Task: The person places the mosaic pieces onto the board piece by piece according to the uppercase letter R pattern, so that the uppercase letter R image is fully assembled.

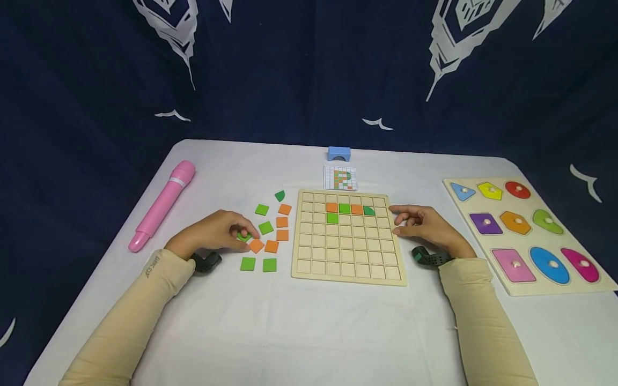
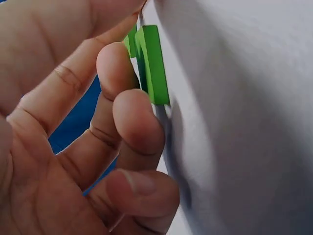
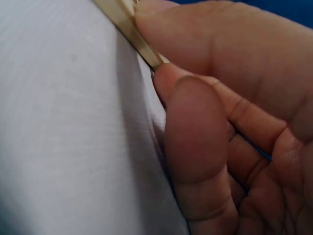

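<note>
At the loose square tiles, my left hand (image 1: 217,230) pinches an orange tile (image 1: 256,245) between thumb and index finger. A green tile (image 1: 243,236) lies just under its fingers; the left wrist view shows a green tile (image 2: 152,66) beside the fingertips, while the pinch itself is mostly cut off. My right hand (image 1: 425,225) touches the right edge of the wooden grid board (image 1: 348,274) with its index finger and thumb extended. Orange and green tiles, plus a dark green rounded piece (image 1: 369,210), sit in the board's upper cells.
Several green tiles (image 1: 269,265) and orange tiles (image 1: 282,235) lie left of the board. Behind it are a pattern card (image 1: 340,178) and a blue arch block (image 1: 339,154). A pink microphone-shaped object (image 1: 164,203) lies far left, a shape puzzle (image 1: 523,246) far right.
</note>
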`<state>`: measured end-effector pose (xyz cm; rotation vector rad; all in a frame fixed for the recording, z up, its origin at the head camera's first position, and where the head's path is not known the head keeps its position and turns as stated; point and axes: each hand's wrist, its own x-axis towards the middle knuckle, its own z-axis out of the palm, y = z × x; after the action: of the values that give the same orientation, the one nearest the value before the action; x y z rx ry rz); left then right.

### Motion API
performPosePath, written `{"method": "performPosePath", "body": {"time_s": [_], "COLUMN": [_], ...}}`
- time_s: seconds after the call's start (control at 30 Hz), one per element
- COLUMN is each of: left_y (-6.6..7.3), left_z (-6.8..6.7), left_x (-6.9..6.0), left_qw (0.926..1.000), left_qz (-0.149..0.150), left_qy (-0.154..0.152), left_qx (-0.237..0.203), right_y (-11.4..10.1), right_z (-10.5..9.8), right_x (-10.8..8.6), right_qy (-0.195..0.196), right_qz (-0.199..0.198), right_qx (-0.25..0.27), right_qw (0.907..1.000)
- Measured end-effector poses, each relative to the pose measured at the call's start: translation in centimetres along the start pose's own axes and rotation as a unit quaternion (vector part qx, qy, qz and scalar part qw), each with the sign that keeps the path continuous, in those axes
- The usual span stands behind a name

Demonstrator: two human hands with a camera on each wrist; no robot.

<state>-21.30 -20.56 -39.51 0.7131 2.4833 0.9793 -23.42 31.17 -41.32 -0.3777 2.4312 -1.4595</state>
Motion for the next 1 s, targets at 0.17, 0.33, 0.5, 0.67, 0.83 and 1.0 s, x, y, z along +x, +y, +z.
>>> {"method": "performPosePath", "body": {"time_s": [0.17, 0.33, 0.5, 0.67, 0.83, 1.0], "left_y": [0.0, 0.4, 1.5, 2.8, 4.2, 5.6], "left_z": [-0.2, -0.2, 0.3, 1.3, 2.1, 2.7], "left_x": [0.0, 0.1, 0.5, 1.1, 1.9, 3.0], "left_qw": [1.0, 0.9991, 0.9965, 0.9942, 0.992, 0.9893], "left_qz": [0.003, 0.028, 0.048, 0.051, 0.044, 0.033], "left_qy": [0.004, 0.033, 0.069, 0.093, 0.112, 0.133], "left_qx": [-0.004, -0.005, -0.003, -0.017, -0.038, -0.049], "right_y": [0.0, 0.0, 0.0, 0.1, 0.0, 0.0], "right_z": [0.0, 0.0, 0.0, 0.1, 0.2, 0.2], "right_x": [0.0, 0.0, 0.1, 0.1, 0.0, 0.1], "right_qy": [0.001, 0.0, 0.001, 0.005, 0.006, 0.004], "right_qz": [-0.002, -0.005, -0.007, -0.01, -0.008, -0.007], "right_qx": [-0.002, -0.002, -0.003, -0.005, -0.005, -0.002], "right_qw": [1.0, 1.0, 1.0, 0.9999, 0.9999, 1.0]}}
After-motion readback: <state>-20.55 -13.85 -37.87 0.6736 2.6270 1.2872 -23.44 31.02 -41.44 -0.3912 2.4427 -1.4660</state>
